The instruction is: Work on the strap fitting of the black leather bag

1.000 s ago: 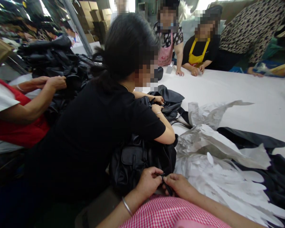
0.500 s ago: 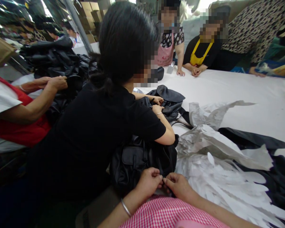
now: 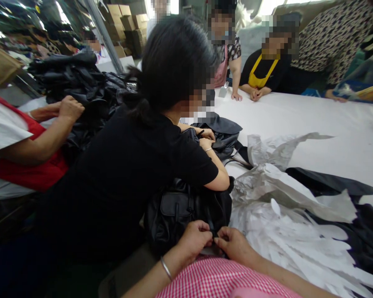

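Observation:
A black leather-look bag (image 3: 174, 225) with a small flap pocket (image 3: 175, 203) lies at the table's near edge, in front of my checked apron. At its lower right, my left hand (image 3: 196, 236) is closed, thumb and fingertips pinching a narrow dark strap (image 3: 211, 223) of the bag. My right hand (image 3: 233, 244) pinches at the same spot from the other side, its fingertips almost meeting the left ones. What exactly lies between the fingertips is mostly hidden.
A co-worker in a black shirt (image 3: 133, 165) leans close on my left, arms over another black bag (image 3: 224, 128). White paper strips (image 3: 295, 244) and crumpled paper lie right of my hands. More black bags (image 3: 77, 78) are piled at left; other people stand round the white table (image 3: 329, 132).
My hands stay nearly in place, the right fingertips shifting slightly. The black-shirted co-worker's head has moved right and down. The red-aproned person's hands have shifted slightly left.

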The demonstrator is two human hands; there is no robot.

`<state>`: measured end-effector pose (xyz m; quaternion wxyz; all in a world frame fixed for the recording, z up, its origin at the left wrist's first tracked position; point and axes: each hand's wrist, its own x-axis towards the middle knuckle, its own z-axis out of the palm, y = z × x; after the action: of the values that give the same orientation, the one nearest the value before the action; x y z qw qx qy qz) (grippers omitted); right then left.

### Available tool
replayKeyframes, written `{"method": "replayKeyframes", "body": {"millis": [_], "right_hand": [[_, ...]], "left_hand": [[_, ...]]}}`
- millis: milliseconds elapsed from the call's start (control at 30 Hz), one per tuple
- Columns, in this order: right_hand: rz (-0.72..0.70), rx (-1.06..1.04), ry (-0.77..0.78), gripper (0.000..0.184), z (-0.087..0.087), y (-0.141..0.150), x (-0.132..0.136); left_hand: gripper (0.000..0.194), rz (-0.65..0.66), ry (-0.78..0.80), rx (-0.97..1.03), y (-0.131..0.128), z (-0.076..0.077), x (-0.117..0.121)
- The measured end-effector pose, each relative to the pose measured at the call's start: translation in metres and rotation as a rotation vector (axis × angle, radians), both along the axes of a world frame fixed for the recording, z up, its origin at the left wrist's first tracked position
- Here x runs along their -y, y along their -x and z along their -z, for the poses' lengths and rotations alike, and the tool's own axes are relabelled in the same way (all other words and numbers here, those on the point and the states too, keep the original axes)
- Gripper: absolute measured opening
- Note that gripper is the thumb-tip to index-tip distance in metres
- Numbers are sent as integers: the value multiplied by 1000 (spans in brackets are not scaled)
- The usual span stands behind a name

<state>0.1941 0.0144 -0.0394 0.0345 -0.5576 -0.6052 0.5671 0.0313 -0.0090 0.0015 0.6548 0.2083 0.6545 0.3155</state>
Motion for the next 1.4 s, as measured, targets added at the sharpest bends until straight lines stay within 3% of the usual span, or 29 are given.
{"method": "replayKeyframes", "body": {"millis": [267,567,867,1033,1200,1333,1400], "right_hand": [[67,-104,164,13,2,1,1],[122,-196,186,13,-16,1,-3],[180,-250,287,44,-23,-1,-1],[134,-236,192,39,-29,0,-1],[145,-238,260,38,-25,-2,0],[113,-188,292,17,-24,-3,0],[38,-114,227,10,-29,-3,-1]], "left_hand": [[17,10,-40,30,2,13,6],[13,-4,-48,35,0,2,1],[15,-28,-24,93,2,-1,0],[15,-58,-21,129,2,-3,0],[19,-25,-45,97,4,-1,4],[26,62,-124,59,4,3,6],[25,98,-152,4,4,5,6]]}}
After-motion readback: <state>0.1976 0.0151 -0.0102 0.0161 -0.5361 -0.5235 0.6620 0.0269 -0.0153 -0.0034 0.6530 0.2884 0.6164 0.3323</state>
